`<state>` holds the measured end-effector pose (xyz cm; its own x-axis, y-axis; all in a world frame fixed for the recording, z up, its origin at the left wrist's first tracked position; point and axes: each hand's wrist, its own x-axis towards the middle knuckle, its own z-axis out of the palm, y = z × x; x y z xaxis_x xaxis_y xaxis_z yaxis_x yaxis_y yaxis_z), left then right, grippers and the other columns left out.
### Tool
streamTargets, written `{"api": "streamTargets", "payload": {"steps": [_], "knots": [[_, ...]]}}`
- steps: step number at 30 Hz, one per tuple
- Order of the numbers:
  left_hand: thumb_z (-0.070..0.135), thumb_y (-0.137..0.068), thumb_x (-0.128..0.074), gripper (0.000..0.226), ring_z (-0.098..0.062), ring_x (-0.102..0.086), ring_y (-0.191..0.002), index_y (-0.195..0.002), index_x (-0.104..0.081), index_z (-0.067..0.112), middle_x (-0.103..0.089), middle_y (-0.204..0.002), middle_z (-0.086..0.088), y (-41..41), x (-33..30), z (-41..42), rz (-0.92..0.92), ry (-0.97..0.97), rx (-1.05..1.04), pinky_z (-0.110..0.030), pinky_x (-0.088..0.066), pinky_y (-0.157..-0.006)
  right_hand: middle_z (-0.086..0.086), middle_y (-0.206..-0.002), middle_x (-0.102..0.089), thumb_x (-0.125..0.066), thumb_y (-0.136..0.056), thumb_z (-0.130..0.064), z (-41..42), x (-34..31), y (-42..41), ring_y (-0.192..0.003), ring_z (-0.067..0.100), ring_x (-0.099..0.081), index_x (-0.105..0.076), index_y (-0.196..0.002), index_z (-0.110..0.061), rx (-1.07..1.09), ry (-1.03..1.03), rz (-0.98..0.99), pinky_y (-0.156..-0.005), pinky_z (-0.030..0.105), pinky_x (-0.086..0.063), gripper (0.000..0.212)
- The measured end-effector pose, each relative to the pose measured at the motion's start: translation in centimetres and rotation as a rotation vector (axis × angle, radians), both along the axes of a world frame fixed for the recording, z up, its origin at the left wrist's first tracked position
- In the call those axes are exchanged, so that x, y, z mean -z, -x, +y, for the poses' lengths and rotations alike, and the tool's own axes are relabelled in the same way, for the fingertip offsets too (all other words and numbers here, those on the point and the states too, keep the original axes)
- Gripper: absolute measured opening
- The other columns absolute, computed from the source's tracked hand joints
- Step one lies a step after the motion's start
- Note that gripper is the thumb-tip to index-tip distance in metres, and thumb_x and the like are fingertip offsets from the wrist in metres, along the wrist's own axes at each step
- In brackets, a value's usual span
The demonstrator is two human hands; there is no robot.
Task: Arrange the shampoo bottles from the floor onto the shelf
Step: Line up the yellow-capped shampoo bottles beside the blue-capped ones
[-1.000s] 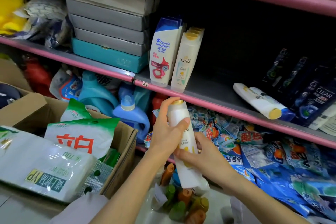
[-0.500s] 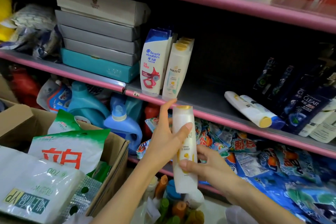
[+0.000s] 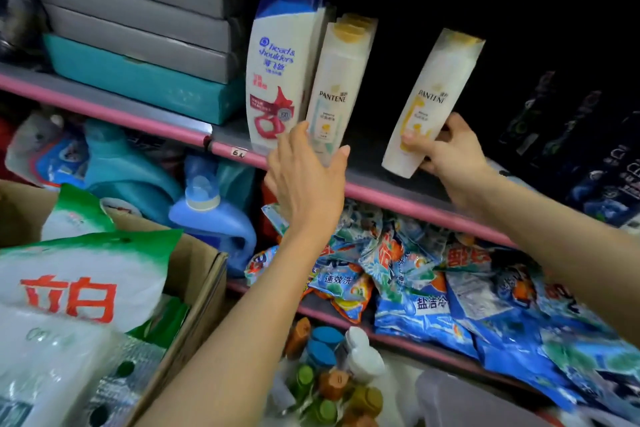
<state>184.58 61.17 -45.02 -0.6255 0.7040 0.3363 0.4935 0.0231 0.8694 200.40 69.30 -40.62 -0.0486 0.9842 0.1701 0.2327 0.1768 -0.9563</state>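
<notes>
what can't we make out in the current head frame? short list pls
- Base of the held Pantene bottle: right hand covers it; seated on the shelf or not, unclear.
- Left hand: seen from behind; touching the standing Pantene row or not, unclear.
- Dark bottles, right: motion-blurred, cut by the edge.
- Caps below: bottles hidden.

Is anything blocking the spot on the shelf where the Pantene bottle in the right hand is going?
Nothing visible. The right hand holds the Pantene bottle tilted, its base at the shelf. The dark stretch beside it looks bare. The other Pantene bottles stand apart to its left, where the open left hand reaches.
</notes>
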Motion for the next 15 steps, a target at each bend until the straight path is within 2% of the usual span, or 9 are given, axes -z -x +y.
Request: {"api": "streamTargets", "payload": {"steps": [5, 9, 15], "knots": [[0.043, -0.083, -0.065, 0.059, -0.026, -0.036, -0.128, -0.134, -0.043, 0.021, -0.047, -0.139, 0.001, 0.2, 1.4, 1.1, 0.011, 0.07, -0.067, -0.044, -0.03, -0.099, 0.005, -0.111, -0.066, -0.078, -0.078, -0.016, 5.5, 2.7, 1.7, -0.102, 0.021, -0.065, -0.053, -0.116, -0.01, 0.069, -0.007, -0.038, -0.09, 0.044, -0.054, 0.046], [0.044, -0.082, -0.065, 0.057, -0.025, -0.036, -0.123, -0.132, -0.045, 0.025, -0.05, -0.136, 0.005, 0.6, 1.8, 1.4, 0.074, 0.079, -0.075, -0.04, -0.027, -0.095, -0.001, -0.098, -0.065, -0.077, -0.078, -0.021, 8.6, 3.5, 3.1, -0.093, 0.018, -0.065, -0.057, -0.11, -0.013, 0.143, -0.079, -0.075, -0.086, 0.042, -0.056, 0.039], [0.048, -0.079, -0.068, 0.057, -0.021, -0.035, -0.118, -0.129, -0.049, 0.028, -0.056, -0.126, 0.005, 1.7, 2.2, 2.1, 0.152, 0.096, -0.107, -0.03, -0.019, -0.084, 0.006, -0.113, -0.065, -0.074, -0.082, -0.024, 12.6, 3.8, 4.6, -0.103, 0.021, -0.064, -0.058, -0.116, -0.012, 0.111, -0.079, -0.069, -0.091, 0.043, -0.054, 0.04]]}}
